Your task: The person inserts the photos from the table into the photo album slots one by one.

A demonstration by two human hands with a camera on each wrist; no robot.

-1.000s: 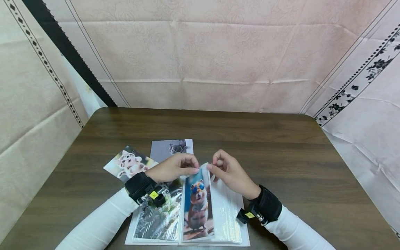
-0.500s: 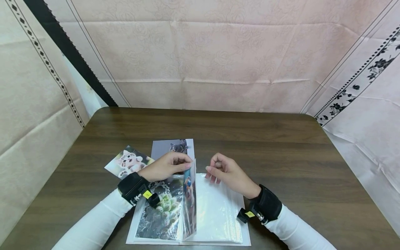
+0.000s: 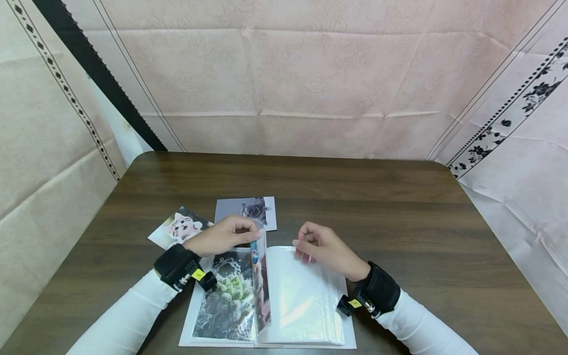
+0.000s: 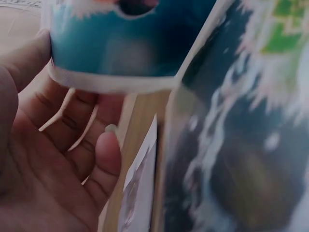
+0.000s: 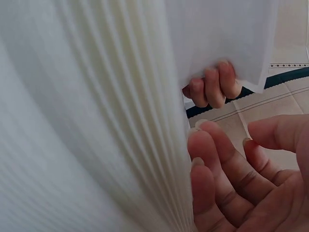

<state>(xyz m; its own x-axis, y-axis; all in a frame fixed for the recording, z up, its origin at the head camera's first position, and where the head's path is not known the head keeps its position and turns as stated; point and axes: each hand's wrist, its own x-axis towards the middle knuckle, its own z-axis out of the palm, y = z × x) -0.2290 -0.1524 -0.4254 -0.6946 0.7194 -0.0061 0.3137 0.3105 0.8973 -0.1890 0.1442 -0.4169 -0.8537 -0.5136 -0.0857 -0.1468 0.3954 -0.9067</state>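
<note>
A photo album (image 3: 306, 301) lies spread on the table, clear sleeves over its pages. My left hand (image 3: 228, 237) pinches the top edge of one page (image 3: 262, 283), which stands half turned and shows part of a small furry animal's picture. In the left wrist view the thumb lies on that page's blue picture (image 4: 120, 53). A succulent photo (image 3: 228, 301) fills the left side. My right hand (image 3: 326, 249) hovers at the top of the right-hand pages, fingers loosely curled. Seen from the right wrist, its fingertips are against the fanned page edges (image 5: 140, 111), thumb apart.
Two loose photos lie beyond the album: a white kitten photo (image 3: 182, 228) on the left, partly under the left hand, and a grey cat photo (image 3: 232, 207) behind. The brown table (image 3: 377, 197) reaches back to a pale cloth (image 3: 310, 88).
My left hand has moved left, carrying the album page over from the right side. The right hand has let go of that page and stays beside the pages beneath.
</note>
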